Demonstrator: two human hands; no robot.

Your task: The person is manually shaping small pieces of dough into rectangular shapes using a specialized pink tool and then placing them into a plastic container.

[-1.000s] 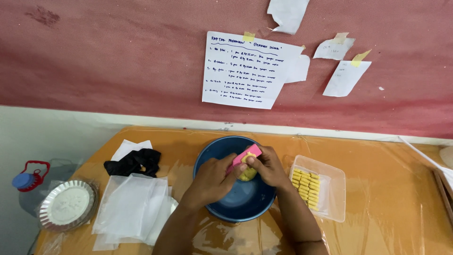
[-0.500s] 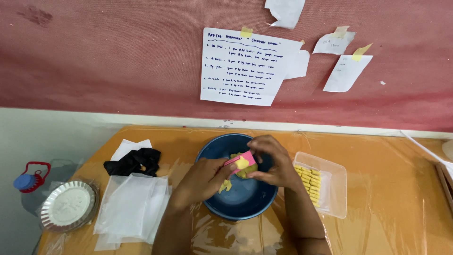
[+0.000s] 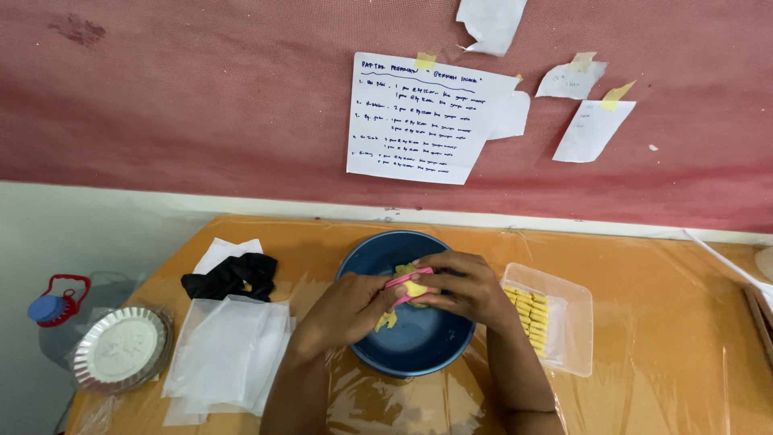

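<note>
Now pale yellow dough sits lumpy against a pink scraper.

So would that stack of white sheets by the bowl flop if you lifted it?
Probably: the white sheets look thin and lie limp with uneven, overlapping edges. Likely very light too, so a push might slide or scatter them on the glossy table cover.

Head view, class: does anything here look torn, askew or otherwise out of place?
Yes. The top white paper taped to the red wall has a ragged, torn lower edge. A black cloth lies crumpled on white sheets. Nothing looks spilled around the blue bowl.
</note>
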